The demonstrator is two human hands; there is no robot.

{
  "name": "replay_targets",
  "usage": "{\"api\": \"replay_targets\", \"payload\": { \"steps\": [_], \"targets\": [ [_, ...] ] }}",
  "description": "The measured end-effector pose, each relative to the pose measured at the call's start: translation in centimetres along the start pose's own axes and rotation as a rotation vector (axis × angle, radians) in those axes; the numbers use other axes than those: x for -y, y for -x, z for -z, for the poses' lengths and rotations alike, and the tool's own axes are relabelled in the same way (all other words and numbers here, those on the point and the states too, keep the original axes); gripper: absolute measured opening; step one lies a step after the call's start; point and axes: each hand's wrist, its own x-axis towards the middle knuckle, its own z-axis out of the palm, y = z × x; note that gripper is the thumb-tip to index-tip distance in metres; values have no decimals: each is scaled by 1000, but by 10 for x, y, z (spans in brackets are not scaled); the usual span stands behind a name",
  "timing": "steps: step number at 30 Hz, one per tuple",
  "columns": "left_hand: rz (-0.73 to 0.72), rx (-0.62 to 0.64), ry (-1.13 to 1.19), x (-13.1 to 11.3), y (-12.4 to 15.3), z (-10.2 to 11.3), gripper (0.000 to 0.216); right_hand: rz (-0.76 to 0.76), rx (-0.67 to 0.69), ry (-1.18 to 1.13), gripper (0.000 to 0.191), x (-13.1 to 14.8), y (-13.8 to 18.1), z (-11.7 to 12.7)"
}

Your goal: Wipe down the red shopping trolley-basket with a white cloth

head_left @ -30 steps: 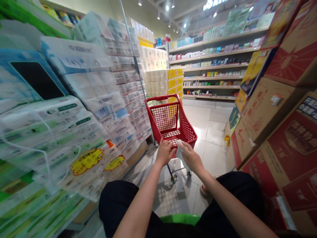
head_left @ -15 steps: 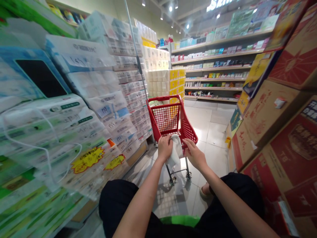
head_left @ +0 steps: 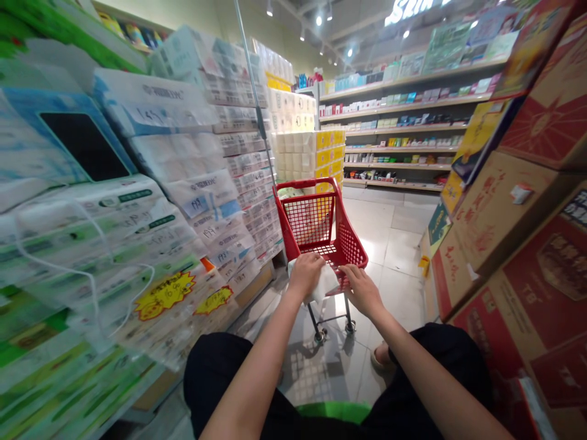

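Note:
A small red shopping cart (head_left: 348,244) stands on the tiled aisle floor right in front of me. My left hand (head_left: 305,275) is closed on a white cloth (head_left: 324,282) and presses it against the cart's near rim. Just to the right, my right hand (head_left: 364,289) rests with curled fingers on the same rim, next to the cloth. The cart's mesh basket looks empty from here. Both forearms reach forward over my dark trousers.
Stacked packs of tissue paper (head_left: 192,177) with yellow price tags (head_left: 162,294) wall the left side. Red and brown cardboard boxes (head_left: 518,208) line the right. Shelves of goods (head_left: 394,128) cross the far end. A thin metal pole (head_left: 257,104) rises behind the cart.
The white cloth passed from my right hand to my left hand. The left hand slid it along the cart's near rim, while the right hand settled on the rim.

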Motion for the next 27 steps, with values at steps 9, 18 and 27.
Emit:
{"api": "replay_targets", "payload": {
  "steps": [9, 18, 27],
  "targets": [
    [49, -12, -109, -43, 13, -44, 26, -2, -22, 37, 58, -3, -2, -7],
    [-141, 90, -130, -42, 6, -53, 42, -5, -34, 90, 60, -24, 5, 0],
    [-271, 155, -19, 36, 24, 3, 38, -16, -64, 61, 64, -25, 6, -5]
  ]
}}
